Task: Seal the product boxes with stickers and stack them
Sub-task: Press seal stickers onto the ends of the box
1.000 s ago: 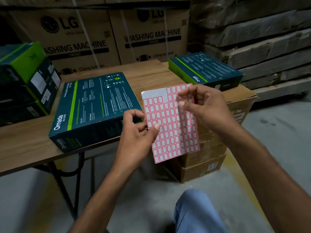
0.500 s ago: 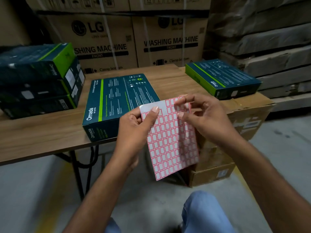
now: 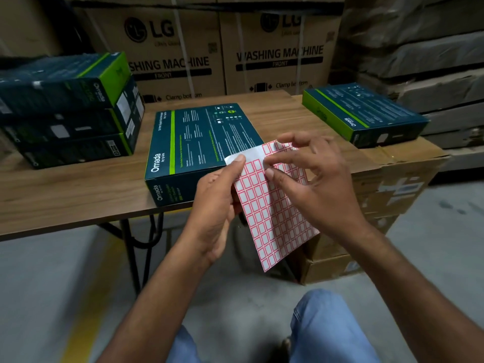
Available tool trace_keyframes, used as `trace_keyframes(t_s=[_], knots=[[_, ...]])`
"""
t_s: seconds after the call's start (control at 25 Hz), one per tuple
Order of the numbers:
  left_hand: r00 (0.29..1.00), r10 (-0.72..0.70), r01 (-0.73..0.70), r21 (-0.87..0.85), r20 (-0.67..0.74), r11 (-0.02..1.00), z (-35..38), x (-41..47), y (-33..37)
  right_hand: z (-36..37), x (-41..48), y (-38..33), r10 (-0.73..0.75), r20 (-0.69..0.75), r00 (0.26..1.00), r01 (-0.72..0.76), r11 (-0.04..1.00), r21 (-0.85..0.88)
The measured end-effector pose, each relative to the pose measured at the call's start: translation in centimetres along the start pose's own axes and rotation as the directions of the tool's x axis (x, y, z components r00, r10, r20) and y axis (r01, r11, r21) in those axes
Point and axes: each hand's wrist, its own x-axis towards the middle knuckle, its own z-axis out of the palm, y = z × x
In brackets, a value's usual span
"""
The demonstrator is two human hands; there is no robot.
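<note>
A sheet of red-bordered white stickers [image 3: 272, 218] hangs in front of the table edge. My left hand [image 3: 214, 205] pinches its top left corner, thumb on the blank strip. My right hand [image 3: 311, 176] picks at a sticker near the sheet's top with thumb and forefinger. A dark teal and green product box [image 3: 199, 142] lies flat on the wooden table [image 3: 78, 189] just behind the sheet. Three like boxes are stacked [image 3: 70, 108] at the table's left. Another box [image 3: 364, 113] rests on a cardboard carton at the right.
Large washing machine cartons [image 3: 222, 51] stand behind the table. Brown cartons [image 3: 387, 195] sit stacked at the right of the table, wrapped slabs [image 3: 424, 48] beyond them. Grey floor with a yellow line [image 3: 89, 310] lies below; a knee in blue jeans [image 3: 327, 328] is in front.
The view has swung left, bringing the stack of boxes into sight. My left thumb has climbed to the sheet's top corner, and my right fingers work at a sticker near the top.
</note>
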Motion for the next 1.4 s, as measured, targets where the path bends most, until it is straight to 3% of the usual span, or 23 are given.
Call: trace_keyframes(t_s=[0.16,0.48,1.4], knots=[[0.999,0.03,-0.032,0.066,0.028,0.997,-0.2,0.1,-0.1,-0.2,0.2,0.2,0.023,0.029,0.999,-0.024,0.999,0.048],[0.991,0.109,-0.112,0.039,0.079,0.993,0.4,0.1,-0.5,-0.3,0.0,0.5,0.01,0.026,1.0,-0.012,0.998,0.069],[0.993,0.103,-0.107,0.084,0.05,0.991,0.6,1.1,-1.4,-0.3,-0.2,1.3,-0.026,0.032,0.999,0.023,0.995,0.094]])
